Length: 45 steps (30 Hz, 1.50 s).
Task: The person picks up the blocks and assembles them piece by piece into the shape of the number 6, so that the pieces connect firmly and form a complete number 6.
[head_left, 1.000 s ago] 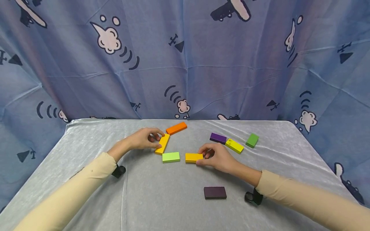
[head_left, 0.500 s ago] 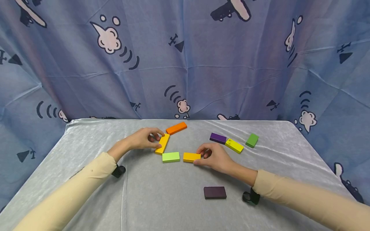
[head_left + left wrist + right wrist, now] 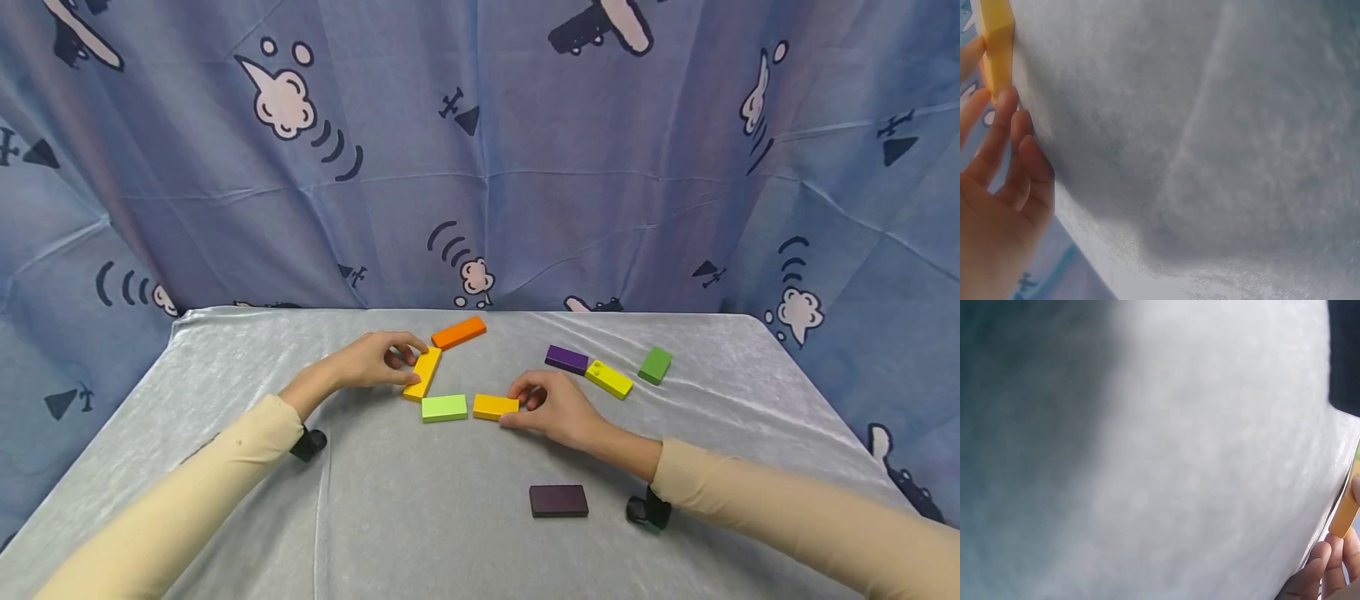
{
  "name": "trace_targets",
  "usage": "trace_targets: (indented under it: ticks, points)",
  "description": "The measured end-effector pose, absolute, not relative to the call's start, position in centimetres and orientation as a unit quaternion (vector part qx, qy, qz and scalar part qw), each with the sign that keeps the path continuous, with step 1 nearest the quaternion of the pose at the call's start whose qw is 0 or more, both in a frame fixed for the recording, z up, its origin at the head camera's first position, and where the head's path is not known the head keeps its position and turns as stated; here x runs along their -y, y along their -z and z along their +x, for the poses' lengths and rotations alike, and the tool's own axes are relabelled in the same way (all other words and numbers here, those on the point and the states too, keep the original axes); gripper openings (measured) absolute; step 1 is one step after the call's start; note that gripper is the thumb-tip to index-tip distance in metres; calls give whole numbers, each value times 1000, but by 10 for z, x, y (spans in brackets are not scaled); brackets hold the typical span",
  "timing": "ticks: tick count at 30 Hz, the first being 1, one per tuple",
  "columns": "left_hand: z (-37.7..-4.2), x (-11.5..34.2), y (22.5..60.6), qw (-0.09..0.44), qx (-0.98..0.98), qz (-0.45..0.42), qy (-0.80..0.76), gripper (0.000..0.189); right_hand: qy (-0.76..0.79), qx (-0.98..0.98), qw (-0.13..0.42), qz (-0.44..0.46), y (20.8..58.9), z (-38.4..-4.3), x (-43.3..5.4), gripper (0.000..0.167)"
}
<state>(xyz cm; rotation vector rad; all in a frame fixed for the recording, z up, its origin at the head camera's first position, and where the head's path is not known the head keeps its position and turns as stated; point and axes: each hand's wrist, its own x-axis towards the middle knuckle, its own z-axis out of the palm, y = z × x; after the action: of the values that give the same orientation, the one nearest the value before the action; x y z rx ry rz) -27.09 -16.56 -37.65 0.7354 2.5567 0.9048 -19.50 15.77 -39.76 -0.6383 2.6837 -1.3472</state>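
Note:
My left hand (image 3: pixel 377 360) pinches a long yellow block (image 3: pixel 423 373) by its two ends, thumb at the near end and a fingertip at the far end. The same yellow block (image 3: pixel 999 47) shows at the upper left of the left wrist view. A light green block (image 3: pixel 444 408) lies just off its near end, and an orange block (image 3: pixel 459 333) just beyond its far end. My right hand (image 3: pixel 558 408) pinches the right part of a shorter amber-yellow block (image 3: pixel 495 407), which lies in line with the light green one, a narrow gap between them.
Behind the right hand lie a purple block (image 3: pixel 567 359), a bright yellow block (image 3: pixel 609 379) close to it, and a green block (image 3: pixel 656 365). Nearer the front is a dark brown block (image 3: pixel 558 501). A grey cloth (image 3: pixel 405 517) covers the table; a blue printed curtain (image 3: pixel 525 150) hangs behind.
My right hand has slid the amber-yellow block a little to the left, narrowing the gap to the light green block. The left hand and its long yellow block stay where they were.

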Motion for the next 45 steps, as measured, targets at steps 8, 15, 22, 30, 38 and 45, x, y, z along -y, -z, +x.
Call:
trace_targets:
  ticks: [8,15,22,30,38,45]
  points:
    - [-272,165,376,163,-898,262,-314,46,435,-875,34,-211,399,-196,-157,27]
    - [-271,165,375,164,-896,264,-316,46,436,-873,34,-217,398,-196,-156,26]
    - [-271,165,376,165,-896,265,-317,46,429,-876,34,-219,398,-196,-154,27]
    - [-271,164,377,168,-899,256,-313,46,417,-881,37,-220,399,-196,-152,27]
    - [-271,164,377,169,-900,252,-313,47,414,-884,41,-212,396,-195,-150,26]
    - [-272,166,378,167,-898,259,-315,47,411,-885,45,-214,395,-196,-150,27]
